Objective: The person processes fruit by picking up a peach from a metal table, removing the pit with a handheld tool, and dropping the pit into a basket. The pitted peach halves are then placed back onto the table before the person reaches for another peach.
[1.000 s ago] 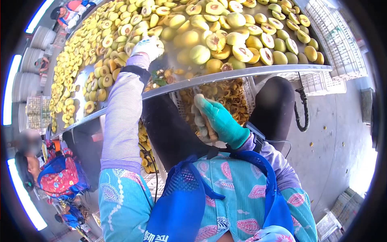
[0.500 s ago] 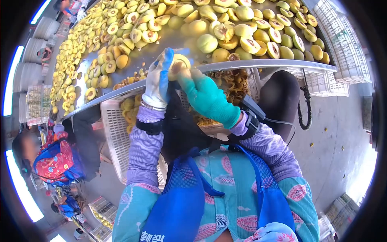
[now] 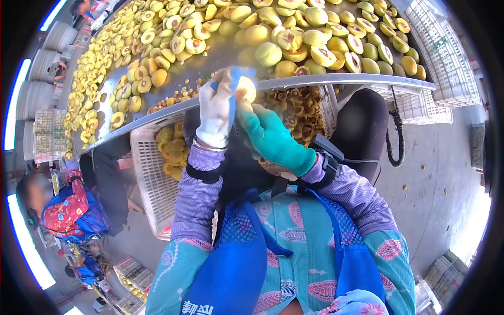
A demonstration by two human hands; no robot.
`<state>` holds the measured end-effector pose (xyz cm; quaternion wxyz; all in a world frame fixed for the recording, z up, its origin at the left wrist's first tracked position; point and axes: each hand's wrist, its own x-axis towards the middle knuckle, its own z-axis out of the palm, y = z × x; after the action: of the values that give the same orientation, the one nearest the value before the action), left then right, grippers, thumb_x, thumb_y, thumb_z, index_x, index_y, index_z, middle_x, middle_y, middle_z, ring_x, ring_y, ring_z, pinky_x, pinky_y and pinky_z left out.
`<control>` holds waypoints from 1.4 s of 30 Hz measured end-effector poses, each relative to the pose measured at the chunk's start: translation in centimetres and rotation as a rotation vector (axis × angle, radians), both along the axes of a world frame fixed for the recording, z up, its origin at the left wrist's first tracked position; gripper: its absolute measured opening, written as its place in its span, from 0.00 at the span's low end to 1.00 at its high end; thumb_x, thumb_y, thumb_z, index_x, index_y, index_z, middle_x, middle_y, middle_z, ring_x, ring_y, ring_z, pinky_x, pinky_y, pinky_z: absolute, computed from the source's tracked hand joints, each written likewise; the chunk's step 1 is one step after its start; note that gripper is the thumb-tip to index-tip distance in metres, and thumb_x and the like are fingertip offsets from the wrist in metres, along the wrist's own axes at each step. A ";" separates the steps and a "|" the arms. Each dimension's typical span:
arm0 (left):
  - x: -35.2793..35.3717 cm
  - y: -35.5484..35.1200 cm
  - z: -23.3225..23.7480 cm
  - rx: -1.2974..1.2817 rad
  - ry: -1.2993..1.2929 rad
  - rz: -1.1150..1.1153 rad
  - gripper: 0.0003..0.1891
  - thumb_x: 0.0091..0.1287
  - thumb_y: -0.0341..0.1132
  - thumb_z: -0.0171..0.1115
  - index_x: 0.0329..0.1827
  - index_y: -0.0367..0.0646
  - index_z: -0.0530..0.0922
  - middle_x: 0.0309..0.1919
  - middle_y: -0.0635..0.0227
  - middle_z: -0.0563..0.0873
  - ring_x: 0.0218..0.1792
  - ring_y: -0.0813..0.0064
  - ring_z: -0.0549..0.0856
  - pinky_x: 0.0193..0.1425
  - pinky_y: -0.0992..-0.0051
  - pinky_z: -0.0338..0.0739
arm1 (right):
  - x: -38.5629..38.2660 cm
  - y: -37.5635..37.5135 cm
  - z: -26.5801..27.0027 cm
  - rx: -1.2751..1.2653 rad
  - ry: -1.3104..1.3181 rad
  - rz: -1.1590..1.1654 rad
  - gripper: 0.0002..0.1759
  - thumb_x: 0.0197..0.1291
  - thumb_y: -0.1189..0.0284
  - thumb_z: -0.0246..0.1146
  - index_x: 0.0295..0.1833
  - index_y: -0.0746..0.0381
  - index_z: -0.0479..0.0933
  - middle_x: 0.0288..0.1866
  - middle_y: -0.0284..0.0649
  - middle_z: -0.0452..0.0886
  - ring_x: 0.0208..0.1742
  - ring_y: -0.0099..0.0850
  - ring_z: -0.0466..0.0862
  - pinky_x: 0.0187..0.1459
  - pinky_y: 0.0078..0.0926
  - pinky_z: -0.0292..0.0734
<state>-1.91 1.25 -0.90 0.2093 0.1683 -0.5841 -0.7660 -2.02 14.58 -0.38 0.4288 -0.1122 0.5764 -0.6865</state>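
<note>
My left hand (image 3: 216, 107), in a white glove with blue on the fingers, is closed around a yellow peach half (image 3: 245, 89) above the table's near edge. Against the lower side of that fruit are the curled fingers of my right hand (image 3: 274, 137), in a teal knitted glove. Whether a small tool sits inside the right fingers is hidden. Halved peaches (image 3: 320, 55), several with the brown pit area showing, lie just beyond both hands on the metal table (image 3: 223, 58).
Below the table edge, a crate of brown scraps (image 3: 299, 113) stands between my knees. A white crate (image 3: 152, 178) with peach halves is at my left. More white crates (image 3: 446, 58) are stacked at right. A co-worker (image 3: 68, 210) sits at left; a black cord (image 3: 397, 136) hangs at right.
My left hand has shifted slightly right and turned, its fingers now wrapped further around the peach half. The fruit has moved a little right and tilted. My right hand stays close against it.
</note>
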 end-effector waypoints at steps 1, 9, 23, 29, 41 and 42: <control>0.2 0.7 1.2 0.081 0.045 -0.010 0.16 0.74 0.40 0.57 0.46 0.31 0.81 0.30 0.62 0.87 0.27 0.74 0.83 0.32 0.75 0.78 | 0.1 0.1 -0.1 -0.051 0.028 -0.013 0.27 0.72 0.44 0.51 0.40 0.59 0.72 0.22 0.30 0.71 0.18 0.18 0.70 0.19 0.19 0.65; 1.2 -0.2 -1.4 0.166 -0.041 -0.025 0.16 0.73 0.39 0.59 0.40 0.30 0.80 0.29 0.58 0.86 0.28 0.70 0.86 0.33 0.73 0.82 | 0.3 0.5 0.5 -0.382 -0.701 0.172 0.28 0.71 0.41 0.48 0.35 0.56 0.68 0.17 0.27 0.67 0.09 0.19 0.62 0.12 0.18 0.58; 0.1 0.0 -1.5 -0.095 -0.035 -0.110 0.20 0.72 0.45 0.59 0.44 0.32 0.84 0.37 0.60 0.89 0.31 0.78 0.85 0.34 0.79 0.79 | 0.9 0.8 -0.3 -0.379 -0.613 0.068 0.28 0.71 0.41 0.49 0.38 0.57 0.70 0.21 0.31 0.70 0.13 0.21 0.69 0.12 0.19 0.63; -0.2 0.3 0.1 -0.119 -0.139 -0.225 0.20 0.72 0.45 0.59 0.44 0.31 0.84 0.34 0.63 0.88 0.29 0.79 0.83 0.33 0.79 0.78 | 1.6 0.3 1.3 -0.090 -0.350 -0.104 0.31 0.69 0.39 0.49 0.37 0.59 0.71 0.19 0.30 0.70 0.11 0.19 0.67 0.09 0.17 0.59; -0.5 0.8 0.0 -0.132 -0.099 -0.232 0.17 0.71 0.43 0.60 0.45 0.34 0.84 0.35 0.65 0.88 0.32 0.79 0.84 0.35 0.79 0.78 | 1.9 0.1 1.4 -0.117 -0.408 -0.171 0.30 0.69 0.40 0.50 0.36 0.58 0.70 0.19 0.31 0.70 0.11 0.21 0.68 0.08 0.17 0.61; -0.6 0.8 -0.3 -0.101 -0.101 -0.236 0.17 0.71 0.42 0.60 0.45 0.34 0.84 0.37 0.65 0.88 0.33 0.79 0.84 0.36 0.80 0.79 | 1.8 0.3 1.3 -0.163 -0.445 -0.152 0.30 0.69 0.40 0.50 0.36 0.58 0.70 0.19 0.31 0.70 0.11 0.21 0.68 0.08 0.17 0.61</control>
<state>-2.50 2.03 -1.22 0.0963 0.1261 -0.6476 -0.7453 -0.23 14.85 0.92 0.4819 0.0512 0.4172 -0.7688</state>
